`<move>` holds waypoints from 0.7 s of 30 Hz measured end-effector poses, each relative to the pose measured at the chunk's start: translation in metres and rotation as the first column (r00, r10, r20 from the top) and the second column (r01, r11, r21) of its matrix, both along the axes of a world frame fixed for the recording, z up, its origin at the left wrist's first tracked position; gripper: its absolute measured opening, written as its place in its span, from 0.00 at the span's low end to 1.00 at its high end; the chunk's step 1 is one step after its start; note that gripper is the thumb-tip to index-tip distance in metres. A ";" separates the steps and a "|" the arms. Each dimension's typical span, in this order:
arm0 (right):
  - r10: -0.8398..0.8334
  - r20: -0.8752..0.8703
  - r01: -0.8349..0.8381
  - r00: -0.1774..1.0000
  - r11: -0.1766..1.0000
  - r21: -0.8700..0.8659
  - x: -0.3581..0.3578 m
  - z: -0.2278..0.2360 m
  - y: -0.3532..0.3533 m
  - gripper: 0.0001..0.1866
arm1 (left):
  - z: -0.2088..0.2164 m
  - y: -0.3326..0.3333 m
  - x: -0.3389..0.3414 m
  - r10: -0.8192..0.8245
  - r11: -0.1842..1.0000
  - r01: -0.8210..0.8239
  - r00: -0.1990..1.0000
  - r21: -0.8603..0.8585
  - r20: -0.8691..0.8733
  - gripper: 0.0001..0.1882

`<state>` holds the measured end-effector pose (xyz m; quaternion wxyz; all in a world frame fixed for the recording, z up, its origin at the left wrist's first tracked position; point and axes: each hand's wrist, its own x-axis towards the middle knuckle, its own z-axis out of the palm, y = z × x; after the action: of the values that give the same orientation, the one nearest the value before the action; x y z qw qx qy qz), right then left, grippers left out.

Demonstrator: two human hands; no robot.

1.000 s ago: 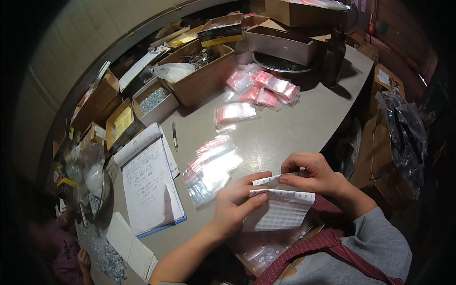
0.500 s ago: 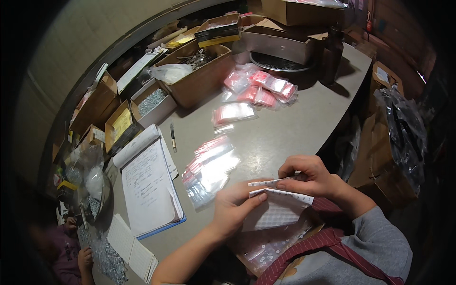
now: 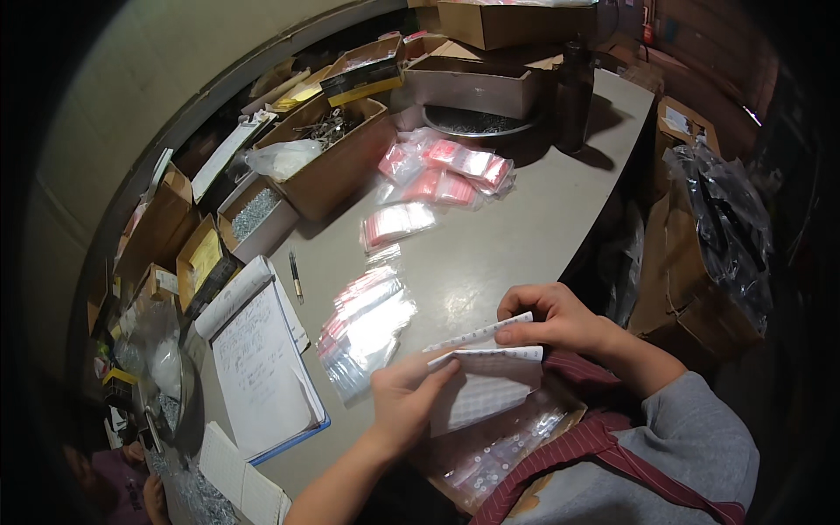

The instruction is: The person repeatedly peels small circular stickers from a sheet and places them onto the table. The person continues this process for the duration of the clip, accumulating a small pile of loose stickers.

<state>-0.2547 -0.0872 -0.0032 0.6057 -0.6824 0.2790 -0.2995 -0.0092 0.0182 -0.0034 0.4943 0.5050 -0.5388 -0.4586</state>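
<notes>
In front of my body I hold a white paper sheet [image 3: 486, 394] with rows of small printed marks, spread at its upper edge into two layers. My left hand [image 3: 404, 398] grips the sheet's left side, thumb on the near layer, the other fingers hidden behind it. My right hand [image 3: 553, 319] pinches the right end of the far layer between thumb and bent fingers. Below the sheet, a shallow box [image 3: 569, 411] sits at my lap with clear plastic bags [image 3: 503, 451] of small, washer-like rings. The sheet hides part of this box.
Flat zip bags [image 3: 363, 328] lie fanned on the table [image 3: 490, 245], more bundles [image 3: 451, 171] beyond. Left are a clipboard [image 3: 267, 372], a pen [image 3: 296, 278], an open notebook [image 3: 241, 477] and boxes of metal parts [image 3: 255, 214]. A dark bottle [image 3: 575, 101] stands far right; another person [image 3: 122, 481] is lower left.
My right hand has drawn the far layer up, and the gap between the two layers is wider. The whole view has shifted, so the table things sit further left.
</notes>
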 end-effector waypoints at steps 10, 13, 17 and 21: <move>-0.076 0.035 0.071 0.996 0.988 0.135 -0.009 -0.020 -0.008 0.10 | 0.008 0.002 -0.003 0.057 0.997 -0.054 0.994 0.046 -0.089 0.11; -0.030 0.204 -0.008 0.978 0.983 0.184 -0.006 -0.021 -0.008 0.14 | 0.010 0.001 -0.001 0.126 0.986 -0.115 0.987 0.120 -0.097 0.10; -0.075 0.131 0.057 0.988 0.988 0.141 -0.004 -0.014 0.005 0.12 | 0.011 -0.002 -0.003 0.132 0.988 -0.111 0.967 0.104 -0.219 0.10; -0.089 0.146 0.058 0.985 0.977 0.204 -0.001 -0.021 0.007 0.11 | 0.007 0.002 -0.005 0.070 0.988 -0.035 0.971 0.153 -0.229 0.11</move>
<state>-0.2555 -0.0797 -0.0241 0.6790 -0.5824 0.2851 -0.3443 -0.0139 0.0198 0.0039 0.5272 0.4970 -0.4281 -0.5402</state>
